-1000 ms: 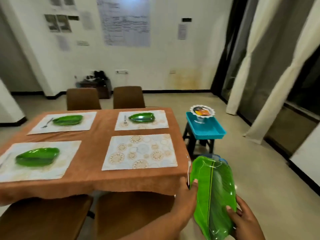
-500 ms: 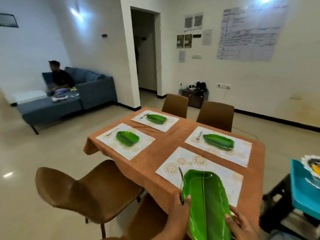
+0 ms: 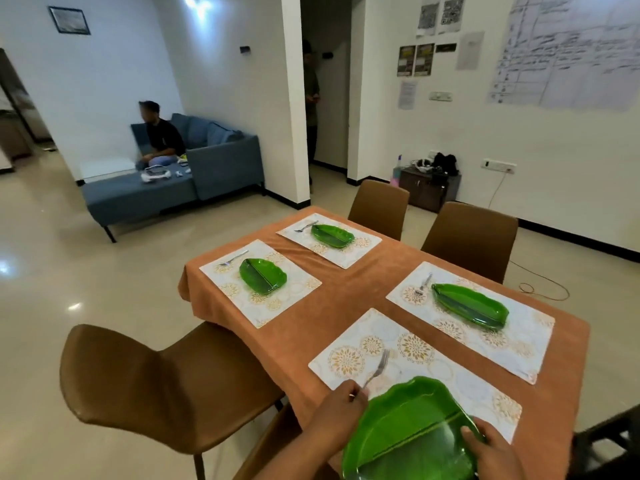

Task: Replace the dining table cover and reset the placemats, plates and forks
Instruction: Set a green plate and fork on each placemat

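An orange-brown cover (image 3: pixel 346 299) lies over the dining table, with several patterned placemats on it. Three mats carry a green leaf-shaped plate and a fork each, such as the plate (image 3: pixel 470 305) at the right and the plate (image 3: pixel 262 275) at the left. Over the near placemat (image 3: pixel 412 362) I hold a fourth green leaf plate (image 3: pixel 408 431). My right hand (image 3: pixel 491 452) grips its right edge, thumb on top. My left hand (image 3: pixel 334 408) is at the plate's left edge and pinches a metal fork (image 3: pixel 377 367), which points out over the mat.
Brown chairs stand around the table: one (image 3: pixel 166 382) at the near left, two (image 3: pixel 471 237) on the far side. A blue sofa (image 3: pixel 214 161) with a seated person is at the back left. A dark stool (image 3: pixel 609 441) sits at the right edge.
The plate has come further over the near placemat and turned more crosswise. The fork, earlier tucked along the plate's edge, now sticks out over the mat in my left hand.
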